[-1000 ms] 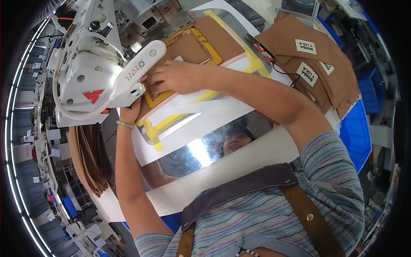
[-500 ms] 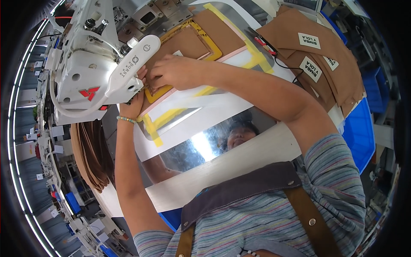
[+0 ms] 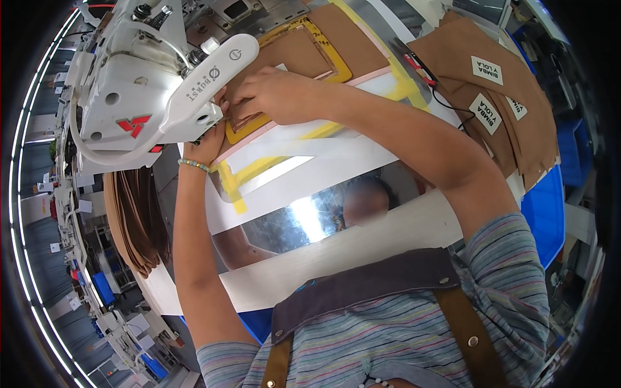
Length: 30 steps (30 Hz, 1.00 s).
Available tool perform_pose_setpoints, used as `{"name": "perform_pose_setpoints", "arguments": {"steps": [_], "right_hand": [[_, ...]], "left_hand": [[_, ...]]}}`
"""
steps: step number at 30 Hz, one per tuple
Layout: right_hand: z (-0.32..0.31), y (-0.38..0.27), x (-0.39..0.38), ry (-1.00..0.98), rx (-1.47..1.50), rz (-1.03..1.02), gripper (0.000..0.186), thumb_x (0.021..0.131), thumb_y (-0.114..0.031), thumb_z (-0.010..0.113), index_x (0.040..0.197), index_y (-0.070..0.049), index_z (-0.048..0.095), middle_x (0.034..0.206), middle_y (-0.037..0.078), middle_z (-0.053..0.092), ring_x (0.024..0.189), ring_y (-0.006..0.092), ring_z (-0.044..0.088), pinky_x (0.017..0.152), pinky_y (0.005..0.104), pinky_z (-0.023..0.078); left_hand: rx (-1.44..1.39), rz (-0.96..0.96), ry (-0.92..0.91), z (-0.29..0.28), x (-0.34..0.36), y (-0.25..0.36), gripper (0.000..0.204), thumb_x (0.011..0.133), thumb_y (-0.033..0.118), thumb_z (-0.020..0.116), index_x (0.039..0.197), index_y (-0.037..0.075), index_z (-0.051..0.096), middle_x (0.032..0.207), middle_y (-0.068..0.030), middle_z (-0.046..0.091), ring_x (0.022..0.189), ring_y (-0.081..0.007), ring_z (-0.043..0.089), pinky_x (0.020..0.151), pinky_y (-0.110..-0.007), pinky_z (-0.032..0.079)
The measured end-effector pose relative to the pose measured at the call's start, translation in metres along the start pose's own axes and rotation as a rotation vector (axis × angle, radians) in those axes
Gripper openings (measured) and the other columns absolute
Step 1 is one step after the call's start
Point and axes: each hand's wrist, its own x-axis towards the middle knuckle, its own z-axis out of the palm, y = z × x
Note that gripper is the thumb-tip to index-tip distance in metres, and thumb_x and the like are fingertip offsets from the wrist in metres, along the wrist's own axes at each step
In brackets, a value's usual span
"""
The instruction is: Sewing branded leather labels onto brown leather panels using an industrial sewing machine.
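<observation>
A white sewing machine (image 3: pixel 123 90) bears a red angular emblem (image 3: pixel 133 125) on its side and dark lettering along its pale lever (image 3: pixel 213 71); well to the machine's right, a stack of brown pieces (image 3: pixel 446 52) carries white rectangular labels (image 3: pixel 486 70) with bold dark print, one of them partly covered; the dark marks on a yellow frame (image 3: pixel 330 55), just right of the machine, are too small to read.

A brown panel (image 3: pixel 362 48) lies beside the machine's right side, with the frame around part of it; the person's right hand (image 3: pixel 275 94) reaches over the frame, its fingers (image 3: pixel 244 100) bent and slightly parted, tips down near the machine, though whether they pinch anything I cannot tell; the left hand (image 3: pixel 206 143), above a beaded bracelet (image 3: pixel 193 165), is partly hidden behind the machine, so I cannot tell how wide its fingers stand or what they hold.
</observation>
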Motion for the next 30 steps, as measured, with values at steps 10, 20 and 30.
{"name": "perform_pose_setpoints", "arguments": {"steps": [10, 20, 30], "right_hand": [[0.003, 0.001, 0.0, 0.126, -0.024, -0.046, 0.036, 0.092, -0.001, 0.066, 0.12, -0.017, 0.081, 0.137, 0.003, 0.069, 0.136, 0.0267, 0.055, 0.121, 0.0462, 0.039], [0.002, 0.0, 0.005, 0.02, 0.06, -0.057, 0.038, 0.092, 0.001, 0.066, 0.123, -0.016, 0.081, 0.135, 0.004, 0.068, 0.137, 0.0313, 0.054, 0.12, 0.0459, 0.041], [0.006, 0.01, -0.004, 0.116, 0.066, -0.011, 0.039, 0.089, 0.002, 0.064, 0.118, -0.017, 0.084, 0.127, 0.004, 0.071, 0.125, 0.0262, 0.062, 0.112, 0.0444, 0.045]], "left_hand": [[0.007, -0.076, 0.006, 0.001, 0.0, 0.004, 0.043, 0.112, 0.029, 0.057, 0.152, 0.012, 0.06, 0.144, -0.0093, 0.067, 0.129, -0.0307, 0.065, 0.113, -0.043, 0.05], [-0.167, -0.15, -0.033, 0.025, -0.015, -0.024, 0.041, 0.11, 0.028, 0.06, 0.148, 0.014, 0.064, 0.14, -0.0119, 0.07, 0.127, -0.0328, 0.065, 0.111, -0.043, 0.05], [-0.275, -0.127, -0.067, 0.03, -0.007, -0.034, 0.04, 0.112, 0.023, 0.058, 0.151, 0.013, 0.064, 0.147, -0.0113, 0.068, 0.132, -0.0292, 0.063, 0.116, -0.039, 0.046]]}}
